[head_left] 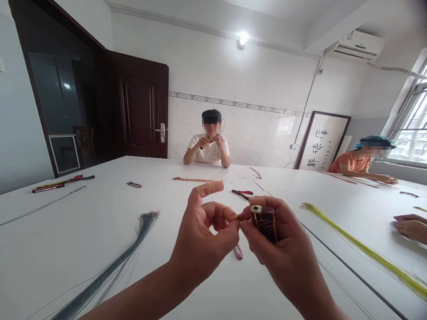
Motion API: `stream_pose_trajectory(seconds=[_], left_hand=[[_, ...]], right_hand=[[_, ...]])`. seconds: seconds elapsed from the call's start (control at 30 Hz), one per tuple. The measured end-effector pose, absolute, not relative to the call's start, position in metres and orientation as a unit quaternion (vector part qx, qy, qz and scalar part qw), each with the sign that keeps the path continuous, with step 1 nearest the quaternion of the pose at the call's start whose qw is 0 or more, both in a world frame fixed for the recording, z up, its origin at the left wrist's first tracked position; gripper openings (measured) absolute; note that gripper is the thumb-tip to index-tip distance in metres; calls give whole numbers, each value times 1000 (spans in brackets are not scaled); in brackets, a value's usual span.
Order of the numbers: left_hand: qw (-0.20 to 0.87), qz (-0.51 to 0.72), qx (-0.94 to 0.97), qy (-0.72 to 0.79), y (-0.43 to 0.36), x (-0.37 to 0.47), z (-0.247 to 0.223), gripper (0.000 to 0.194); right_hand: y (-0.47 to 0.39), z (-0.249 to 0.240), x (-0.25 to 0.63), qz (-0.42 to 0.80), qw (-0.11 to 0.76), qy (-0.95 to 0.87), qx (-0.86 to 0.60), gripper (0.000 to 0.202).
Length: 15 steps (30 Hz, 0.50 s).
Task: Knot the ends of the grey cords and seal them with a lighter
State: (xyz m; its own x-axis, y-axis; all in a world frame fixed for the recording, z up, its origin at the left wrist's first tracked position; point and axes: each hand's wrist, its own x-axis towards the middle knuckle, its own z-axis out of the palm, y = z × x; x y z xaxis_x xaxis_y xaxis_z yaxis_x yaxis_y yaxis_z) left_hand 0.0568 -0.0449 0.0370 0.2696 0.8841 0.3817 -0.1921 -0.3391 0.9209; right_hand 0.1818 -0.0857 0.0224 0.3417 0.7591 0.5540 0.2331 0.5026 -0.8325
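Observation:
My left hand point(203, 235) is closed in a pinch of thumb and forefinger, with another finger raised. A tiny brownish piece, perhaps a cord end, shows between the fingertips of both hands; it is too small to name. In my right hand point(290, 249) a dark lighter point(263, 220) with a gold-rimmed top is gripped upright against the palm. The thumb and forefinger of that hand meet my left fingertips. Partly hidden below my hands, a pink-handled tool point(238, 252) lies on the white table point(160, 266).
Blue-grey cords point(133, 246) lie at left, yellow-green cords point(347, 235) at right. Red-and-black pliers point(243, 193) and orange cords point(193, 179) lie beyond my hands. Small pink snips point(134, 184) and more tools point(63, 182) are farther left. Co-workers sit opposite and right; another person's hand point(412, 227) rests nearby.

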Motion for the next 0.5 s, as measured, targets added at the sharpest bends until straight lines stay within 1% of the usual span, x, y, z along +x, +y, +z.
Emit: stream_pose_trajectory(seconds=[0.13,0.33,0.4,0.5], left_hand=[[430,553,656,281,-46,60,30,49],[459,568,629,266,-52,67,29,45],[470,535,650,265,-50,64,30,43],[445,501,695,262,-45,56,35,41]], right_hand=[[-84,21,180,151,682,-549,-459,23],[-84,20,181,133,687,-557,-447,27],[-83,20,183,137,692,-554,-442,28],[-82,21,185,142,694,-546,-448,29]])
